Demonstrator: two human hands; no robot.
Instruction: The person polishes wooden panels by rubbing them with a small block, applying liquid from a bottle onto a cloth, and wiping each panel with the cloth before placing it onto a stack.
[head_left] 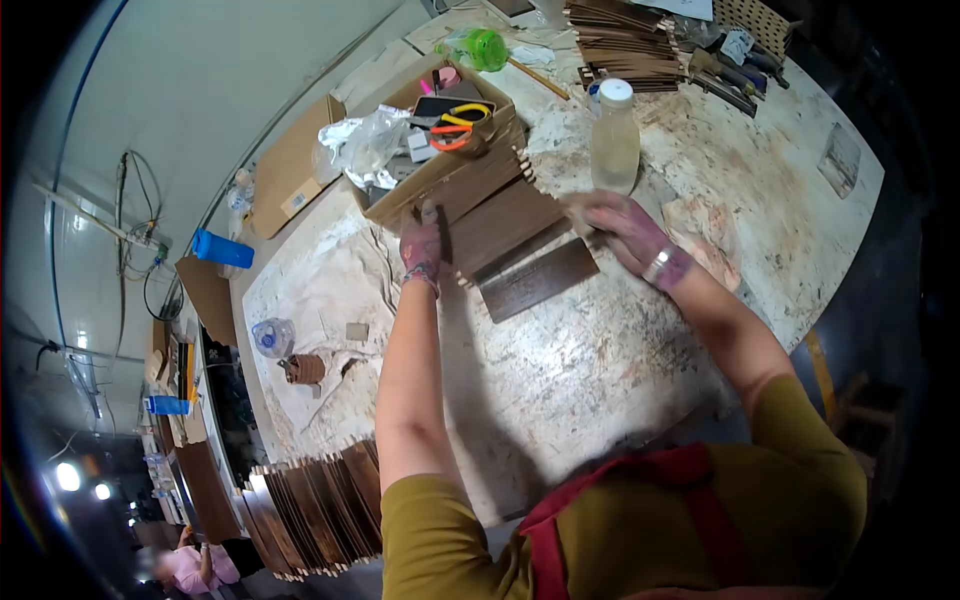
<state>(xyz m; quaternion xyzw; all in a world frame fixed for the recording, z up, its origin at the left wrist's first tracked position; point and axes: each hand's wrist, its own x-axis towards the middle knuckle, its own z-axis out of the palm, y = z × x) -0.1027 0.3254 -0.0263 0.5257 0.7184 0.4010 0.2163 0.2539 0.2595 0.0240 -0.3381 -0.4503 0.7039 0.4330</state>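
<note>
Several dark brown wooden slats [500, 218] lie side by side on the stained table, with small pale pegs along their ends. My left hand [421, 240] rests at their left end, close to the cardboard box; what its fingers hold is hidden. Near the slats' right end is my right hand [628, 228], its fingers reaching toward the wood and partly blurred. One separate slat [540, 280] lies nearest me, angled, with a shiny face. A bottle of cloudy liquid [615, 140] stands just beyond my right hand.
A cardboard box [385, 208] with scissors and plastic is behind the slats. Stacked slats lie at the back [625, 50] and front left [315, 510]. Left are a blue bottle [222, 248] and a cloth [335, 290]. Another person [195, 568] is at the lower left.
</note>
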